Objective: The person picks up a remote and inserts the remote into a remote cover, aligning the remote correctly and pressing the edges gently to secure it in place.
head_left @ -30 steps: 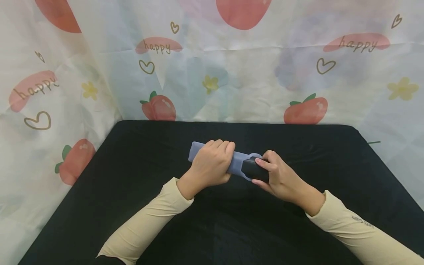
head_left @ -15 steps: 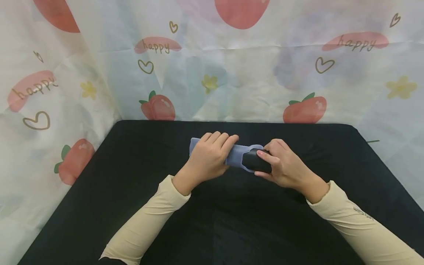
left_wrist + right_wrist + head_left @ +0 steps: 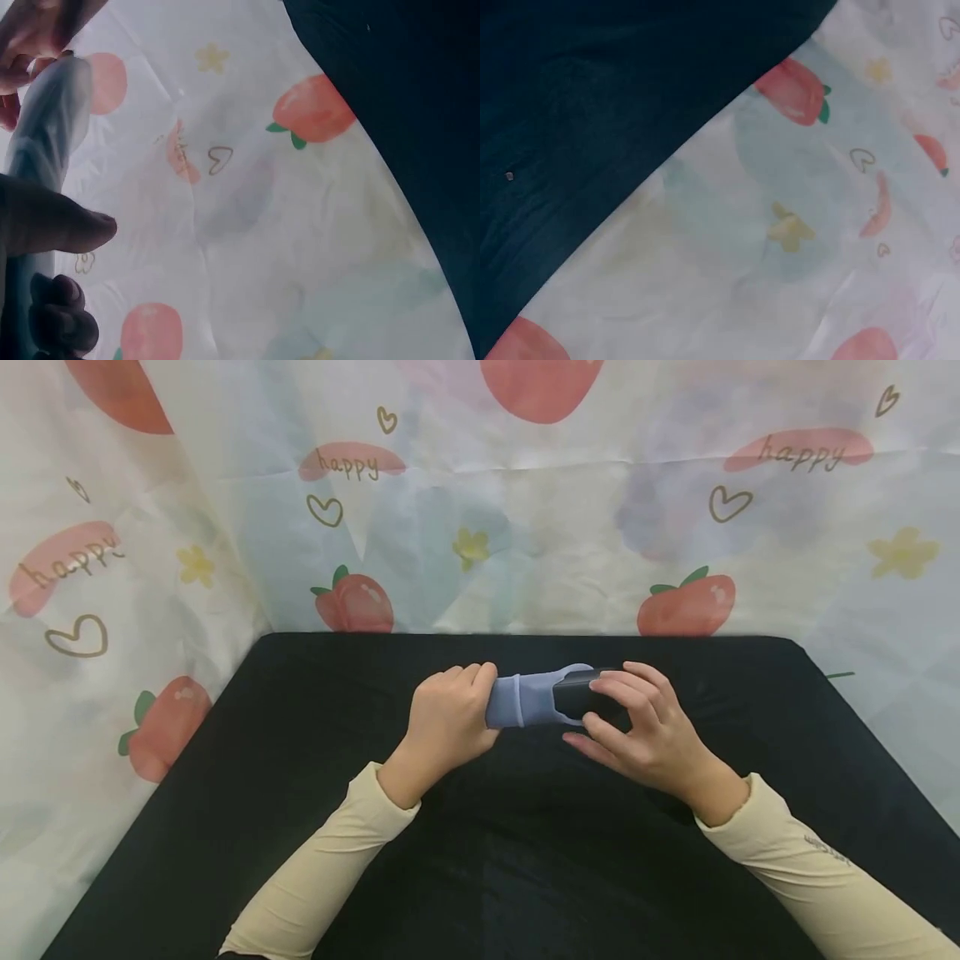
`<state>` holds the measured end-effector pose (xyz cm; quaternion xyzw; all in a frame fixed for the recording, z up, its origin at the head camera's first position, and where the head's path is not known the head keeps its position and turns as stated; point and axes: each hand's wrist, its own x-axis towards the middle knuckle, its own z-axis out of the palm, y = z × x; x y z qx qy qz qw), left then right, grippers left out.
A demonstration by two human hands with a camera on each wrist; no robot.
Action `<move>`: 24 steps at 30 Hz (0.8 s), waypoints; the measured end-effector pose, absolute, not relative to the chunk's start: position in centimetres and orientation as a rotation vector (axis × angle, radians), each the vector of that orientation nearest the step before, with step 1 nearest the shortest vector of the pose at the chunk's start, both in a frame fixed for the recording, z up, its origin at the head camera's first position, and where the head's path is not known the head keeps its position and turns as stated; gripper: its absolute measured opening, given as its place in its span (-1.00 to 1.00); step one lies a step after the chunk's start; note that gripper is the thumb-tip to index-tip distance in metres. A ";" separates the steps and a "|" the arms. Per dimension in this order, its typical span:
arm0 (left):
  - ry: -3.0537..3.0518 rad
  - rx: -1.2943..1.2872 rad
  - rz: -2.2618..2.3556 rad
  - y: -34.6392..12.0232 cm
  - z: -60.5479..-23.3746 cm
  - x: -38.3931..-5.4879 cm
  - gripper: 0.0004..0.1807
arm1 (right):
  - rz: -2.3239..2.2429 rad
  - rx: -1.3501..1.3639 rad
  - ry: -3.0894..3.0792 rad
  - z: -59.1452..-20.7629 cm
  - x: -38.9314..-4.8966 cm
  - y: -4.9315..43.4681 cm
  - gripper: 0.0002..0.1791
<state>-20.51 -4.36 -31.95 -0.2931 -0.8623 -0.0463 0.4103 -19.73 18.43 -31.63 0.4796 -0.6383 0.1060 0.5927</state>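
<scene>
A blue-grey sleeve-like case (image 3: 528, 700) with a raised band is held level above the table. From its right end shows a smooth black object (image 3: 576, 695), partly covered by the case; its kind is unclear. My left hand (image 3: 450, 714) grips the left end of the case, hiding that end. My right hand (image 3: 645, 727) is at the black object, its fingers spread and bent against the surface, the thumb apart below. In the left wrist view the case (image 3: 52, 112) runs up from my left hand (image 3: 52, 221) towards the right fingers (image 3: 11, 105). The right wrist view shows no hand.
A black cloth covers the table (image 3: 480, 877). White curtains (image 3: 547, 552) printed with strawberries, hearts and flowers hang behind it and on the left. A tiny speck (image 3: 509, 176) lies on the black cloth in the right wrist view.
The case has risen slightly and turned closer to level. My left hand has slid left along it, uncovering the band. My right fingers have loosened and spread, the thumb off the black object.
</scene>
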 end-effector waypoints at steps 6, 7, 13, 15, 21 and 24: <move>-2.160 -0.676 -0.140 -3.7 -32.3 -19.8 -0.70 | 0.212 1.042 -1.315 -31.7 -19.7 17.7 -0.73; -2.153 -0.664 -0.145 -3.5 -32.3 -19.7 -0.72 | 0.201 1.034 -1.290 -31.7 -19.8 17.7 -0.74; -2.131 -0.585 -0.195 -3.1 -32.3 -19.2 -0.76 | 0.172 0.973 -1.171 -31.4 -20.5 18.1 -0.74; -2.146 -0.576 -0.207 -3.1 -32.3 -19.1 -0.76 | 0.175 0.941 -1.150 -31.3 -20.6 18.2 -0.73; -2.219 -0.566 -0.221 -3.2 -32.1 -18.9 -0.72 | 0.189 0.881 -1.137 -31.1 -20.7 18.4 -0.72; -2.254 -0.567 -0.230 -3.3 -32.1 -18.8 -0.71 | 0.211 0.874 -1.140 -31.0 -20.8 18.6 -0.69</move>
